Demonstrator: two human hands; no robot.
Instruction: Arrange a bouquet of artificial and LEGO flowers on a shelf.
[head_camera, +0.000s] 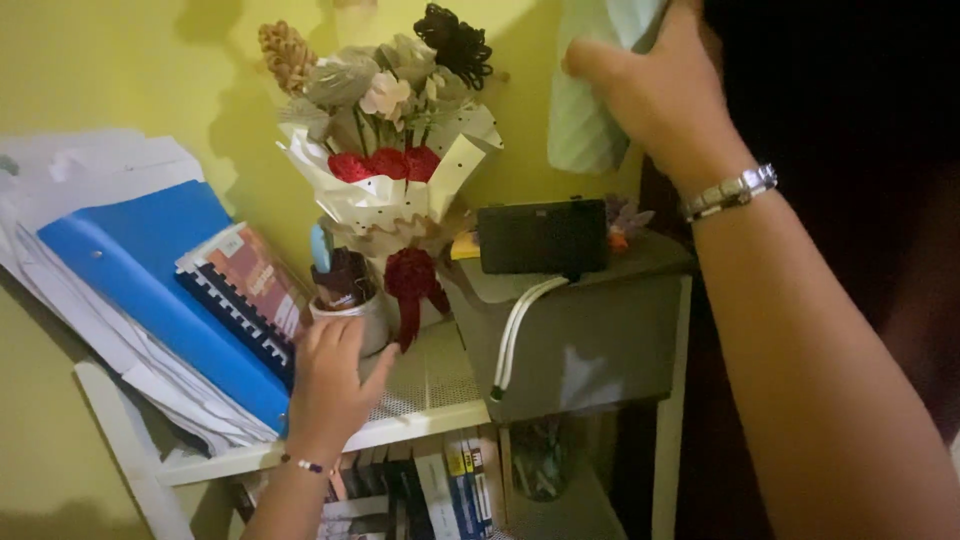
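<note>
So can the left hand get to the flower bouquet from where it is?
Probably yes. The left hand rests against the small white cup on the shelf, and the bouquet stands just behind and above that cup. Nothing lies between them except the cup.

Glossy blue plastic folder (130, 270) over loose matt paper sheets (90, 165). Perforated white metal shelf (425, 385); crisp dotted wrapping paper around the bouquet (385, 175). Shiny metal watch band (732, 191), soft ribbed pale-green cloth (590, 110).

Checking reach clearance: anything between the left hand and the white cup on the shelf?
Nothing visible. The left hand is already against the white cup from the front. The spiral-bound booklet leans just to its left and the bouquet stands behind; neither blocks it.
</note>
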